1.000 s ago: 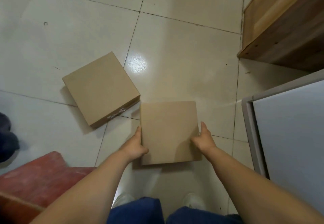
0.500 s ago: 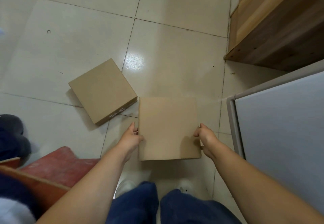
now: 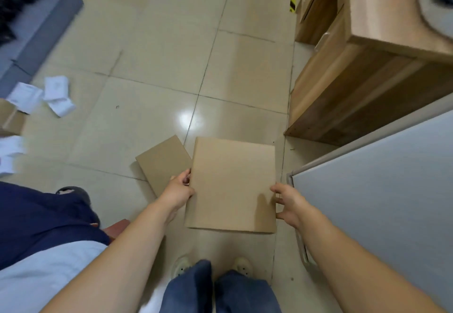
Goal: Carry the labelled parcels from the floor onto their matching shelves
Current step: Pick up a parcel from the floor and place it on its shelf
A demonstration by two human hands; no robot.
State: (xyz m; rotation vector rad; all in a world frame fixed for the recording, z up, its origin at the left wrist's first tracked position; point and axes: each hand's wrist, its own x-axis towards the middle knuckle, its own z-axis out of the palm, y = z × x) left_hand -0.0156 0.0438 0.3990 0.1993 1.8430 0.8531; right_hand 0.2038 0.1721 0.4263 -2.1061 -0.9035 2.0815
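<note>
We had both hands, left (image 3: 178, 190) and right (image 3: 288, 203), clamped on the box's (image 3: 231, 184) side edges; it looked stiff and light.

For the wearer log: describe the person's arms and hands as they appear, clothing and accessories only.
Both forearms are bare right up to the bottom edge of the picture; no sleeves or cuffs show. The left hand and right hand wear no gloves, and no watch, bracelet or ring is visible. Lower down, blue jeans and pale shoes show.

Glossy tiled floor (image 3: 152, 50), wooden cabinet (image 3: 362, 72)
</note>
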